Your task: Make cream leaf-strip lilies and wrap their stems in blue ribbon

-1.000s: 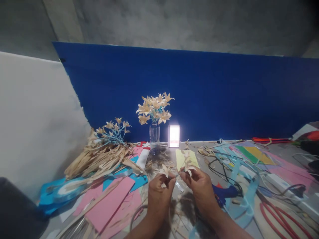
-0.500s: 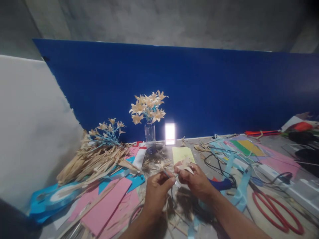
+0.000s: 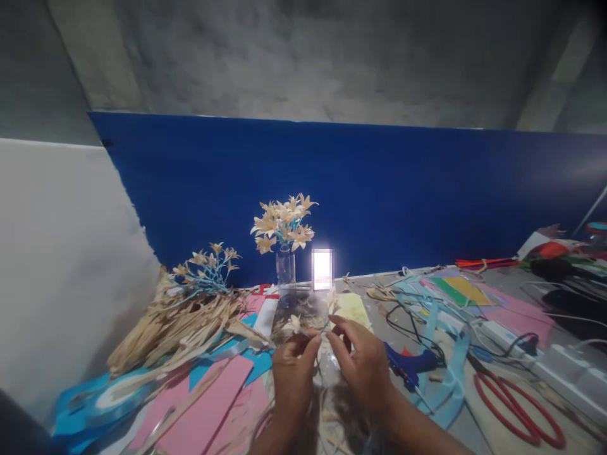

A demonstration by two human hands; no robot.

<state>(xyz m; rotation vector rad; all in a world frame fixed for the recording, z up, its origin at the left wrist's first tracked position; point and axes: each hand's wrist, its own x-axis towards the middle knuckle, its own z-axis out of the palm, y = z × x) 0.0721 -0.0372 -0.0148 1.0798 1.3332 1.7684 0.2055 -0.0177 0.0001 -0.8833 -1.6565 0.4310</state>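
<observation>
By the right hand (image 3: 363,360), a flower (image 3: 333,302) shifted left.

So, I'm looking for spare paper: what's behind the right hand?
Behind the right hand lies a yellow sheet, its far part visible; the hand hides its near edge.

Board (image 3: 379,202): far side, behind everything on the bench (image 3: 380,321)
Vase (image 3: 286,278): far middle, blooms (image 3: 284,221) in it
Husks (image 3: 190,322): far left, sprigs (image 3: 208,268) on top
Ribbon roll (image 3: 102,414): near left, left of the card (image 3: 215,404)
Flower (image 3: 294,324): middle, at the left grip's (image 3: 294,366) far side
Glue gun (image 3: 411,361): just right of the right grip (image 3: 363,363)
Scissors (image 3: 519,409): near right, before the power strip (image 3: 512,349)
</observation>
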